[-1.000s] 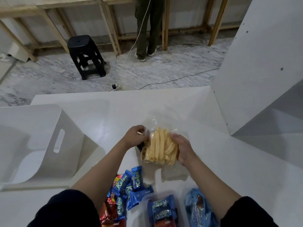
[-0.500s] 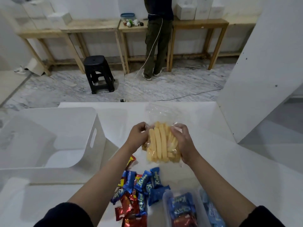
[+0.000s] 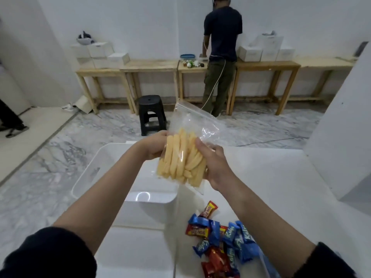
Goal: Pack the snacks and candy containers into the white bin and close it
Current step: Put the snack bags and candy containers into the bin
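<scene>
While both hands hold it up: the clear snack bag [image 3: 181,157] of pale yellow sticks hangs in the air above the white bin's far right part, tilted, its empty zip top pointing up and far.
Left hand [image 3: 154,146]: fingers curled around the bag's left edge, grasping it, thumb side mostly hidden behind the plastic.
Right hand [image 3: 215,167]: clamped on the bag's right edge, thumb across the front, fingers wrapped behind.
White bin [image 3: 86,173]: open, on the left part of the table, its rounded far-left corner out past the table's far edge over the marble floor; inside shows only white walls and a bright glare spot.
Bin's right wall: right under the bag's lower left corner, so the bag straddles that rim.
Table [image 3: 271,177]: white, wide bare stretch to the right of the hands, running out to a slanted white panel [image 3: 341,127] at the right edge.
Candy pile [image 3: 218,243]: blue and red wrappers loose on the table, near and right of the bin, just left of the right forearm.
Far room: black stool [image 3: 152,114] on the floor beyond the table, and a person [image 3: 220,57] standing with back turned at wooden benches [image 3: 152,67] along the far wall, well apart from the hands.
</scene>
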Demonstrator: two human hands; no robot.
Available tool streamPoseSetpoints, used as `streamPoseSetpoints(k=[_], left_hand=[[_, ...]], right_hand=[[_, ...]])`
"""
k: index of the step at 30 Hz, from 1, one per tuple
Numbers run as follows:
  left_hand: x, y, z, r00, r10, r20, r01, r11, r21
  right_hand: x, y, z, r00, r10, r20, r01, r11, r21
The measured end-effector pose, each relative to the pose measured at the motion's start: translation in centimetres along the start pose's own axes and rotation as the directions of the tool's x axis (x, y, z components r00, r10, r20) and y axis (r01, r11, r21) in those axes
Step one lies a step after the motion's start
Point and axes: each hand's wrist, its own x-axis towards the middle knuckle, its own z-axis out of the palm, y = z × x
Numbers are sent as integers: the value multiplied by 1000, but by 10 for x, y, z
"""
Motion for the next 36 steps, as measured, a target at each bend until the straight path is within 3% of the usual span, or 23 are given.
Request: streamPoseSetpoints(k=[7, 12, 18, 21, 23, 27, 30, 33, 36], left_hand=[[-21, -31, -67, 999, -36, -37, 27, 976, -216], [-16, -59, -92, 999, 15, -46, -23, 983, -185], [-10, -93, -105, 999, -10, -46, -2, 965, -263], [-7, -113, -109, 987, -101, -127, 57, 948, -312], [-6, -121, -108, 951, -215, -221, 155, 953, -259], [-12, -135, -116, 780, -465, -419, 435, 884, -172], [-23, -140, -118, 792, -548, -269, 573, 820, 16], [-23, -143, -112, 812, -583, -42, 576, 786, 227], [-13, -160, -108, 818, -573, 47, 551, 804, 223]], right_hand=[[13, 18, 79, 999, -31, -22, 29, 996, -79], [29, 28, 107, 997, -63, -44, 54, 981, -184], [40, 65, 127, 982, -12, -189, 1, 998, -58], [46, 80, 135, 963, 77, -260, -65, 996, 57], [49, 90, 138, 950, 105, -295, -81, 993, 90], [60, 110, 138, 894, 141, -425, -113, 990, 89], [69, 121, 138, 848, 174, -500, -132, 984, 119], [73, 129, 138, 836, 195, -513, -174, 981, 90], [76, 136, 135, 816, 245, -524, -233, 968, 89]])
